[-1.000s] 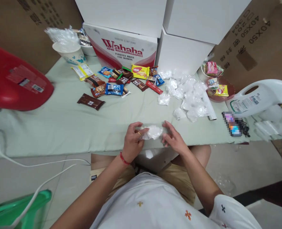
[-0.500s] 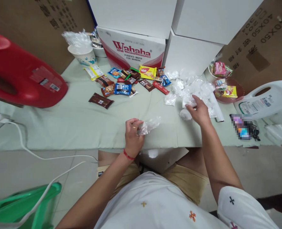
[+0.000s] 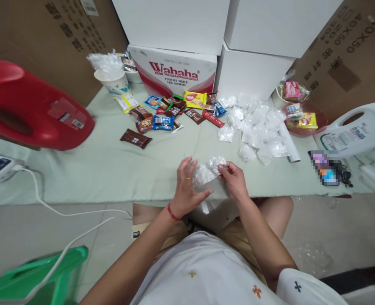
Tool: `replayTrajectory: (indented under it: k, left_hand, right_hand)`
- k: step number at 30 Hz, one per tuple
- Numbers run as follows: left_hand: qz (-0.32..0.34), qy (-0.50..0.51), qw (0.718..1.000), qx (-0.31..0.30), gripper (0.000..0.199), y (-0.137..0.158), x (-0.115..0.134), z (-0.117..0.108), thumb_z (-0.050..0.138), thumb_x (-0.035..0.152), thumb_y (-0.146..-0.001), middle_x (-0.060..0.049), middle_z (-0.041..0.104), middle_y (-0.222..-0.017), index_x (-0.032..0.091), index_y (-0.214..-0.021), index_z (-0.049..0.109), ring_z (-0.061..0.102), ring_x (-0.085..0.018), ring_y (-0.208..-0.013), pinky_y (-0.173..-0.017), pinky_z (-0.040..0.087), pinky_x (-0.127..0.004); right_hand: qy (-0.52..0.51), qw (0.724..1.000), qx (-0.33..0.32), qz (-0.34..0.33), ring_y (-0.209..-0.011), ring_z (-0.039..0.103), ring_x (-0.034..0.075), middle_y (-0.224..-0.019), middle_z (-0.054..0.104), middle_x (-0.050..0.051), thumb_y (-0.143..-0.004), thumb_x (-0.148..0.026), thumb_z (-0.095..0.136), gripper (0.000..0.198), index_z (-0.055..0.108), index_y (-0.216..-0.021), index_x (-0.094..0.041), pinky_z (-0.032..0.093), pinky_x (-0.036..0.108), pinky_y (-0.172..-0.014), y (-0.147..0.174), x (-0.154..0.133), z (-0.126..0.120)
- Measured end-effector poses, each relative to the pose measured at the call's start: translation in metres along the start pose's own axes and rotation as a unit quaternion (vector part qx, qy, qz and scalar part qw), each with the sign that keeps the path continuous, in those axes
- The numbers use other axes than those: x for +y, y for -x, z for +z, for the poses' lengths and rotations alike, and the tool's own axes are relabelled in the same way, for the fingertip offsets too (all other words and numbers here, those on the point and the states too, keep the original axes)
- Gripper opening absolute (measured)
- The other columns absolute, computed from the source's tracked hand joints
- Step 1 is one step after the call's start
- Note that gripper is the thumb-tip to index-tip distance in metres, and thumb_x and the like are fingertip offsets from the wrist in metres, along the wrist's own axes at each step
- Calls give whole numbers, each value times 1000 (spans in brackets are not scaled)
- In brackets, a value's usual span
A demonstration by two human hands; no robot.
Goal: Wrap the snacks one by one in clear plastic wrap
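My right hand [image 3: 235,181] pinches a crumpled clear plastic bag [image 3: 217,163] between thumb and fingers, just above the front part of the table. Close on its left is my left hand [image 3: 187,190], fingers spread and thumb stretched out to the right. Another crumpled bit of clear plastic [image 3: 202,174] sits by the left fingertips, against the bag in my right hand; I cannot tell whether the two are one piece. Farther back on the right lies a pile of crumpled clear plastic bags [image 3: 257,123].
Wrapped snacks [image 3: 164,122] lie scattered at the back middle, before a Wahaha box [image 3: 175,70]. A red jug [image 3: 38,110] stands left, a white jug [image 3: 354,131] right. A film roll [image 3: 290,144], a phone [image 3: 323,167] and a paper cup [image 3: 113,82] are on the table.
My right hand has come from the pile toward my left hand, carrying a crumpled plastic bag. My left hand's fingers have spread from their grip on the plastic.
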State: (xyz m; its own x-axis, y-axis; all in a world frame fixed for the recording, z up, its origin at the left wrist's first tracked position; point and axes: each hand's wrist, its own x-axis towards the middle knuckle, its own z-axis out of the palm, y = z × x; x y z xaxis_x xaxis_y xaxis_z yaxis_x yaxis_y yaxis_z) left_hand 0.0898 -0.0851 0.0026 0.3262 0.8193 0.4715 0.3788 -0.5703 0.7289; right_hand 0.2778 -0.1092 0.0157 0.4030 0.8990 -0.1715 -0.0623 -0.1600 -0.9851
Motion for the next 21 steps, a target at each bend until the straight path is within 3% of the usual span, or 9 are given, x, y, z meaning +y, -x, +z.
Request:
replayTrajectory:
  k: [2, 4, 7, 8, 9, 11, 15, 18, 21]
  left_hand:
    - [-114, 56, 988, 89, 62, 3, 13, -7, 75, 60, -81, -14, 57, -131, 22, -126, 58, 55, -30, -124, -104, 48, -47]
    - [-273, 167, 940, 117, 44, 2, 26, -9, 64, 63, -89, -6, 62, -96, 20, -98, 63, 61, -19, -89, -77, 52, -32]
    - [-459, 387, 800, 5, 58, -7, 40, -5, 59, 76, -85, 0, 56, -71, 18, -83, 61, 47, -9, -56, -45, 30, -21]
    - [-483, 436, 759, -25, 60, -11, 43, -2, 64, 77, -79, 0, 56, -70, 17, -83, 61, 46, -8, -53, -42, 24, -19]
    - [-491, 464, 736, -37, 59, -14, 45, 0, 73, 74, -73, 1, 57, -70, 17, -84, 60, 46, -7, -51, -42, 21, -18]
    - [-476, 477, 738, -30, 54, -20, 46, 4, 87, 60, -63, 4, 56, -66, 18, -81, 58, 47, -6, -51, -43, 22, -17]
    - [-420, 435, 796, -14, 42, -18, 48, 11, 86, 49, -68, 6, 52, -59, 18, -77, 59, 45, -6, -51, -48, 30, -19]
    - [-381, 413, 827, -13, 38, -9, 47, 14, 82, 49, -75, 6, 52, -60, 19, -80, 60, 44, -7, -53, -52, 35, -21]
    - [-357, 406, 841, -2, 36, -1, 43, 13, 81, 49, -79, 4, 57, -69, 19, -83, 63, 49, -8, -61, -56, 40, -21]
  right_hand:
    - [53, 995, 39, -80, -72, 59, 16, -82, 66, 1, -83, -54, 74, 32, 71, -91, -22, 53, 29, -69, 3, 0, -6]
    - [110, 978, 44, -170, -83, 63, 19, -92, 68, 4, -90, -47, 69, 24, 74, -93, -24, 54, 32, -75, 12, -1, -10]
    - [191, 947, 1, -259, -93, 65, 22, -99, 67, 6, -97, -39, 61, 19, 77, -97, -29, 55, 37, -84, 27, 2, -14]
    - [214, 938, -19, -273, -94, 66, 22, -100, 67, 6, -98, -37, 59, 20, 78, -100, -30, 55, 38, -85, 32, 4, -15]
    - [232, 930, -38, -283, -95, 66, 22, -102, 67, 7, -99, -36, 57, 22, 78, -102, -31, 55, 38, -85, 36, 6, -17]
    - [243, 922, -76, -291, -100, 66, 22, -108, 66, 8, -99, -36, 57, 23, 77, -109, -31, 56, 39, -88, 42, 10, -19]
    - [227, 928, -107, -275, -118, 62, 27, -125, 65, 11, -91, -44, 71, 38, 71, -126, -29, 51, 45, -102, 51, 8, -21]
    - [208, 944, -54, -251, -108, 63, 26, -109, 69, 9, -92, -45, 70, 23, 77, -106, -28, 51, 44, -97, 53, 4, -19]
    - [89, 982, 16, -164, -85, 61, 19, -89, 66, 4, -92, -47, 70, 23, 75, -88, -25, 52, 34, -80, 47, 5, -18]
